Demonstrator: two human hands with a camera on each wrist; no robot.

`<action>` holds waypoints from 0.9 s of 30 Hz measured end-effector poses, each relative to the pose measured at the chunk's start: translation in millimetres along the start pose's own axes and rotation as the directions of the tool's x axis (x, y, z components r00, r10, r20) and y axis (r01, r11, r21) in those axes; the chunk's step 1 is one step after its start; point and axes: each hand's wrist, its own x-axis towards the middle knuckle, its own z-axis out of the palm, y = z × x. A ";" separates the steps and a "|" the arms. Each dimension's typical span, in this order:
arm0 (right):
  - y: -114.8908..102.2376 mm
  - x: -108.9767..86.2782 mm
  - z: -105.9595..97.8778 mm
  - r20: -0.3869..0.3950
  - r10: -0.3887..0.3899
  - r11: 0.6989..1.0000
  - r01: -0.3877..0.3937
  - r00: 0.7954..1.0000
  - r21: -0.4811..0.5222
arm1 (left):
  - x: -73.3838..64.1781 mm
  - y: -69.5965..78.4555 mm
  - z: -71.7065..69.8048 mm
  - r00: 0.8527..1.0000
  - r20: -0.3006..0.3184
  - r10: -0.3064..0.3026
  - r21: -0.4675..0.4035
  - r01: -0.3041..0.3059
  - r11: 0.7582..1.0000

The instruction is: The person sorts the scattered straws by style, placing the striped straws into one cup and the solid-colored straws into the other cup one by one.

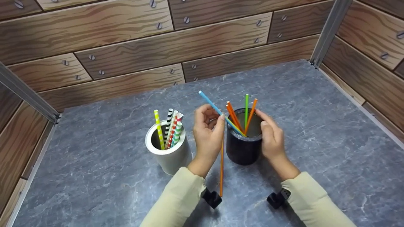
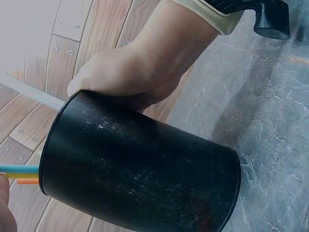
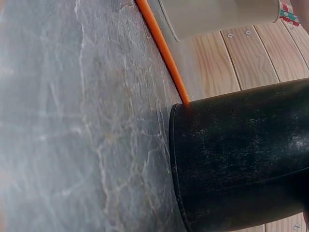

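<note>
My left hand (image 1: 206, 134) pinches a light blue straw (image 1: 209, 101) between thumb and fingers. The straw slants down to the right, its lower end at the mouth of a black cup (image 1: 243, 153), where a strip of yellow shows beside it. Fingers and thumb of my right hand (image 1: 274, 140) grip the cup's right side near the rim. Inside the cup lean several orange straws (image 1: 253, 108) and a green straw (image 1: 246, 105). From the left wrist, the black cup (image 2: 140, 164) fills much of the view, with the blue straw (image 2: 19, 168) poking past its rim.
To the left stands a white cup (image 1: 167, 160) with several patterned paper straws (image 1: 157, 126) in it. One orange straw (image 1: 221, 170) lies on the grey marbled table (image 1: 104, 157) between the cups. Wood-patterned walls (image 1: 132, 60) close off the back and sides.
</note>
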 end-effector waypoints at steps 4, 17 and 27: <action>1.1 -0.5 -0.3 0.000 0.001 1.000 -0.001 1.000 -0.005 | -0.8 -0.4 0.2 1.000 0.009 0.009 -0.007 -0.009 1.000; 1.0 -0.2 0.5 -0.001 0.004 1.000 -0.004 1.000 0.008 | -1.6 -1.2 -0.7 1.000 -0.006 0.012 -0.027 -0.012 1.000; 0.9 -0.8 0.5 0.001 -0.006 1.000 0.006 1.000 0.026 | -1.2 0.7 -2.1 0.999 -0.036 0.017 -0.028 -0.018 0.999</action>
